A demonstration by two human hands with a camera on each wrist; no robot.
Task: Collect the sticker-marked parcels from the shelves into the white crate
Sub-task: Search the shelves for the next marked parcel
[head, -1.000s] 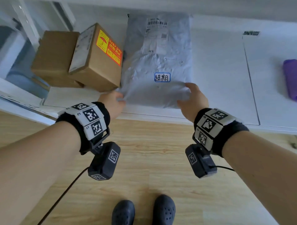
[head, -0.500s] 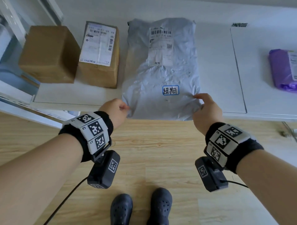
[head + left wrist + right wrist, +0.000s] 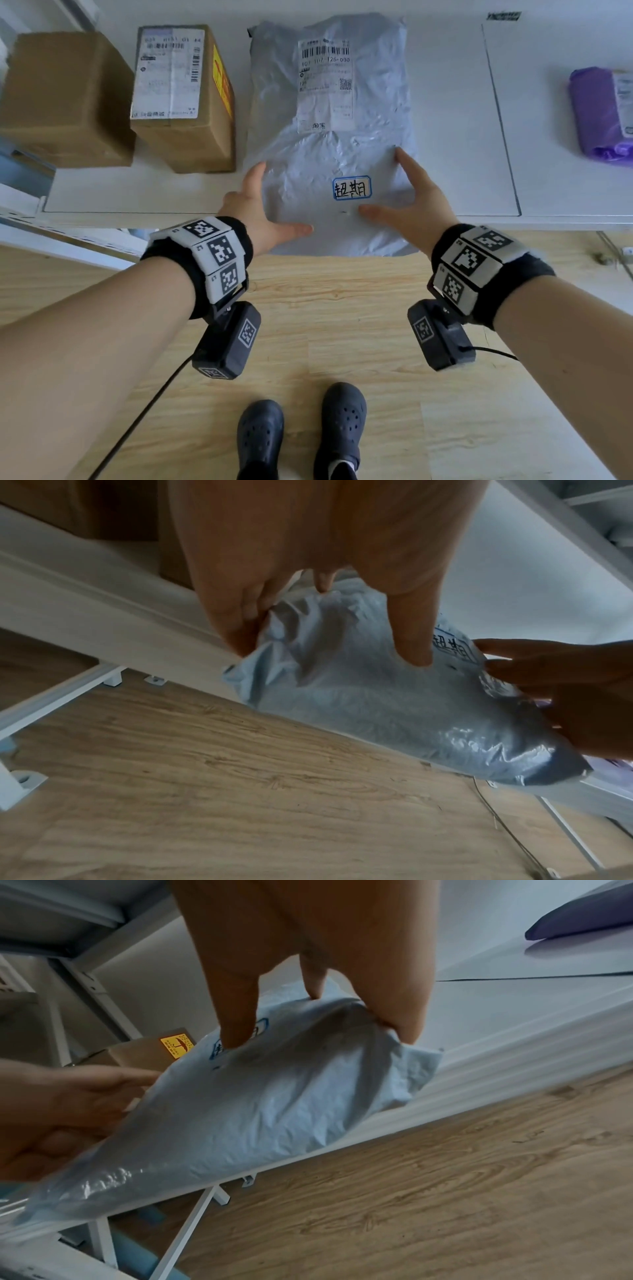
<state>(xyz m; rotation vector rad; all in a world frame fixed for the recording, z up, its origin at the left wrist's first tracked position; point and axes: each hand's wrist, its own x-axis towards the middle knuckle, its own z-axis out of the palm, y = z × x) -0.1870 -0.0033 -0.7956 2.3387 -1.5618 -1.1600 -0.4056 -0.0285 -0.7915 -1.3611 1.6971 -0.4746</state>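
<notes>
So the grey bag [image 3: 329, 144], with its blue sticker [image 3: 351, 187], overhangs the shelf [image 3: 462, 137] edge between both hands; no crate in view. Left hand [image 3: 260, 212] and right hand [image 3: 411, 202] clasp its near corners, thumbs on top, fingers probably curled underneath.

Your left hand [image 3: 308, 547] grips the grey parcel [image 3: 377, 702] at its left edge, thumb [image 3: 413, 642] on top. Your right hand [image 3: 582, 696] holds its right side. The parcel's near end overhangs the white shelf [image 3: 103, 599] above the wooden floor [image 3: 240, 804].
</notes>
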